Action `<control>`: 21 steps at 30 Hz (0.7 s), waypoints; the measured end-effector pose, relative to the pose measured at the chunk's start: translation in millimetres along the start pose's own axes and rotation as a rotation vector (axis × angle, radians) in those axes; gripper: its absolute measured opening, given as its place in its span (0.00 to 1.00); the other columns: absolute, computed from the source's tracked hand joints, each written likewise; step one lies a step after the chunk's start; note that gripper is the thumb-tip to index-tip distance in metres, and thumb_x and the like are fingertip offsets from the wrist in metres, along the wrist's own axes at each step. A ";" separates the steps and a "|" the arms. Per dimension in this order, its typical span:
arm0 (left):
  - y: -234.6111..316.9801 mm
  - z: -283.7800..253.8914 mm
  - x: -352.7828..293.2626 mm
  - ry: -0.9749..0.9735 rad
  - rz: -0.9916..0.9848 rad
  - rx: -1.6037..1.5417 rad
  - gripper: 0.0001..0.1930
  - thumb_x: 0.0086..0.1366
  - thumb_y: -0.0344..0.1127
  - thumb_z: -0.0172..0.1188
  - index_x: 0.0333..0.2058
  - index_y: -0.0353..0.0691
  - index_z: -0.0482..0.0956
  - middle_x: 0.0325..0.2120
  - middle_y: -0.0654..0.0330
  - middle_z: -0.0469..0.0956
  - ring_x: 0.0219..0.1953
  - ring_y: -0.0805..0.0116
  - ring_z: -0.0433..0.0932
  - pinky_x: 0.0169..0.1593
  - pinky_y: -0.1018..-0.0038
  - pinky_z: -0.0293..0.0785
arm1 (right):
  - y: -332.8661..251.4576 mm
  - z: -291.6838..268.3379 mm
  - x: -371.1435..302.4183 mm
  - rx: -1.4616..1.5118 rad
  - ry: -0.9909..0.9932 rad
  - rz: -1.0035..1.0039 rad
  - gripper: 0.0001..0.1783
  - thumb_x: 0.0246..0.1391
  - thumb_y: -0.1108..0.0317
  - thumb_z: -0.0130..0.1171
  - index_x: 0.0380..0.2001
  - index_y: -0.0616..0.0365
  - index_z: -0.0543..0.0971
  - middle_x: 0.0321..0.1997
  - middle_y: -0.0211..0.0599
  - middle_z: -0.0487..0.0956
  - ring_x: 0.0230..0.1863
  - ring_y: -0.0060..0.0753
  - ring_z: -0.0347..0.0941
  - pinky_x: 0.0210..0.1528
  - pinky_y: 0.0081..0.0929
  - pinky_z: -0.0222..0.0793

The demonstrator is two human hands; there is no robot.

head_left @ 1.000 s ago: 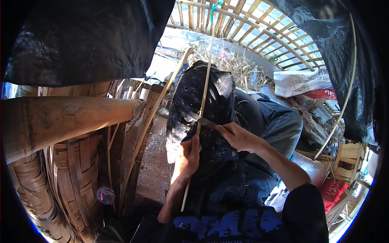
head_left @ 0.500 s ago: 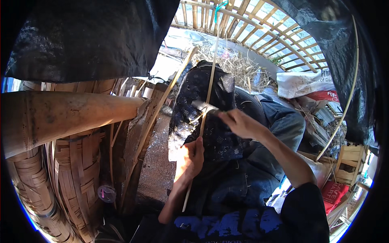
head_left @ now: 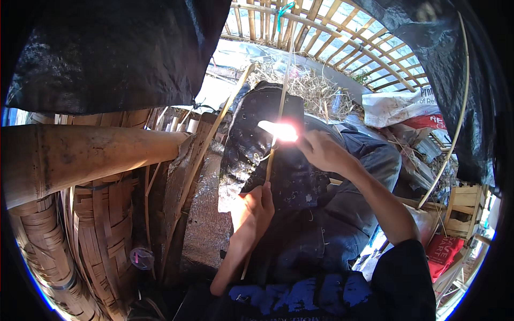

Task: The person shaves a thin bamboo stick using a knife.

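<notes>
A long, thin bamboo strip (head_left: 271, 170) runs lengthwise over a dark patterned cloth (head_left: 257, 109) on my lap. My left hand (head_left: 252, 211) is closed round its lower part, and the tail end hangs down past my wrist. My right hand (head_left: 323, 152) grips a knife (head_left: 273, 128), its blade lying across the strip beyond the left hand. Strong sunlight glares off the blade, hiding its edge and the exact contact. Just below the blade, a pale curled shaving (head_left: 260, 158) shows beside the strip.
A thick bamboo pole (head_left: 96, 155) juts in from the left above woven bamboo baskets (head_left: 99, 230). A slanting bamboo stick (head_left: 206, 144) stands beside the cloth. Dry shavings (head_left: 316, 88) lie ahead before a bamboo lattice (head_left: 332, 27). A wooden crate (head_left: 463, 206) is at right.
The knife and my right hand have moved a little away from me along the strip, and the blade now flares with light. My left hand keeps its grip.
</notes>
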State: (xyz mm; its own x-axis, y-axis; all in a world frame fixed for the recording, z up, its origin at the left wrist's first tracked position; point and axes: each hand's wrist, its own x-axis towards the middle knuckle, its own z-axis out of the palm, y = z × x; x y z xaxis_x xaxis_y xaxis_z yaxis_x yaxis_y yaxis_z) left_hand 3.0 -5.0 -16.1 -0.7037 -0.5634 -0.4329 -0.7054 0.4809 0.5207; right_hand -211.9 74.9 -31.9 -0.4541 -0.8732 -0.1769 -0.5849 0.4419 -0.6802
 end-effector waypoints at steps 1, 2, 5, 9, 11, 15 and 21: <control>-5.5 5.5 -2.5 0.234 0.250 0.420 0.05 0.63 0.31 0.53 0.27 0.41 0.73 0.19 0.65 0.63 0.21 0.74 0.65 0.22 0.78 0.63 | -2.6 3.9 -6.1 0.070 -0.104 0.078 0.24 0.61 0.55 0.45 0.24 0.68 0.72 0.18 0.55 0.70 0.20 0.54 0.69 0.25 0.41 0.62; -9.7 9.5 -5.3 0.466 0.502 0.841 0.04 0.62 0.32 0.55 0.29 0.41 0.76 0.22 0.64 0.66 0.22 0.73 0.69 0.23 0.78 0.67 | -5.2 7.4 -11.9 0.139 -0.207 0.156 0.25 0.61 0.53 0.44 0.25 0.67 0.73 0.18 0.54 0.69 0.22 0.50 0.68 0.28 0.40 0.62; -9.3 13.6 -9.5 0.404 0.494 0.853 0.05 0.61 0.29 0.56 0.36 0.41 0.75 0.27 0.63 0.64 0.28 0.74 0.69 0.26 0.81 0.68 | -19.7 1.7 -24.4 0.235 -0.380 0.371 0.28 0.61 0.48 0.42 0.27 0.67 0.73 0.16 0.44 0.67 0.19 0.34 0.68 0.20 0.35 0.61; -21.9 33.6 -7.5 0.380 0.470 0.775 0.04 0.62 0.30 0.54 0.36 0.41 0.74 0.27 0.63 0.65 0.25 0.74 0.67 0.26 0.80 0.68 | -18.1 2.7 -30.1 0.528 -0.499 0.614 0.28 0.61 0.46 0.41 0.29 0.63 0.73 0.12 0.28 0.61 0.12 0.20 0.58 0.13 0.24 0.53; -19.7 32.7 -8.5 0.397 0.430 0.568 0.03 0.63 0.31 0.53 0.32 0.39 0.74 0.24 0.61 0.67 0.22 0.73 0.66 0.24 0.78 0.66 | -15.9 4.5 -36.1 0.641 -0.528 0.691 0.27 0.61 0.45 0.41 0.30 0.62 0.73 0.10 0.23 0.59 0.10 0.16 0.54 0.10 0.19 0.50; -3.0 6.4 1.0 0.096 -0.049 -0.224 0.16 0.65 0.37 0.50 0.19 0.35 0.72 0.12 0.55 0.67 0.12 0.68 0.63 0.19 0.71 0.60 | -13.8 1.9 -55.1 0.844 -0.562 0.653 0.23 0.61 0.45 0.41 0.25 0.54 0.67 0.12 0.18 0.56 0.10 0.11 0.50 0.10 0.15 0.44; 4.9 -0.5 4.2 0.144 -0.047 -0.287 0.18 0.64 0.40 0.50 0.16 0.38 0.72 0.10 0.52 0.70 0.12 0.55 0.71 0.18 0.64 0.64 | -34.2 -6.4 -65.9 0.172 -0.070 0.009 0.18 0.62 0.58 0.43 0.25 0.62 0.66 0.17 0.46 0.68 0.22 0.49 0.68 0.28 0.38 0.62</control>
State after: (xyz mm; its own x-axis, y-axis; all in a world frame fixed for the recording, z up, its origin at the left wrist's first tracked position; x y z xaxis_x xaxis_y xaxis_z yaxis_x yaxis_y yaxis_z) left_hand -3.4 -5.3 -15.0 -0.6374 -0.6795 -0.3633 -0.6695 0.2551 0.6976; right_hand -166.3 118.6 7.6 -0.4077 -0.8841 -0.2285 -0.4544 0.4134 -0.7890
